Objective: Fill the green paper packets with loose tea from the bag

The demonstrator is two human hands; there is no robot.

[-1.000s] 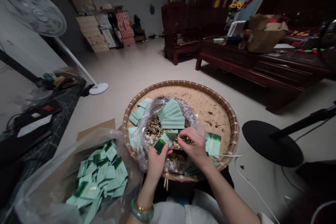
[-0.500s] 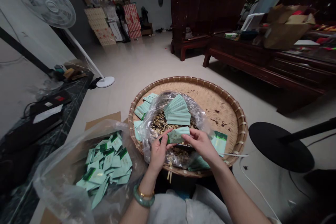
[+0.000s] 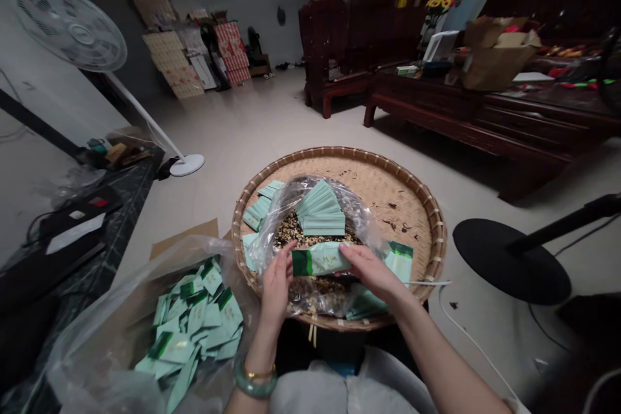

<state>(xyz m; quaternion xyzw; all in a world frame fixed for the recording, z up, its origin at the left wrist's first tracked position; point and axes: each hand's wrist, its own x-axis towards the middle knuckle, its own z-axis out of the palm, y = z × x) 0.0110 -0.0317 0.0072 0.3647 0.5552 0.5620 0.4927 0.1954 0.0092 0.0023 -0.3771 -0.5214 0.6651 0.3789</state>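
A pale green sachet (image 3: 324,260) with a dark green end is held level above a clear plastic bag (image 3: 272,217) of dry, mixed tea-like bits (image 3: 286,233). My right hand (image 3: 371,272) pinches its right end, thumb on top. At the dark end, my left hand (image 3: 275,284) has its fingers stretched out beside the sachet, seemingly just touching it. Behind them, a fanned stack of flat sachets (image 3: 321,210) rests on the bag's contents. The bag sits in a round woven bamboo tray (image 3: 417,194), with more sachets (image 3: 400,260) at its right and others on its left side.
To the left, a large clear bag (image 3: 101,310) holds a heap of plump green sachets (image 3: 196,317). A white cable (image 3: 456,330) runs to the tray's right edge. A black round stand base (image 3: 497,262), a white fan (image 3: 80,32) and a dark wooden table (image 3: 466,116) stand around.
The sachet was tilted and partly hidden between both hands; it now lies level with its printed face showing. My left fingers have loosened from its dark end, while the right hand keeps hold.
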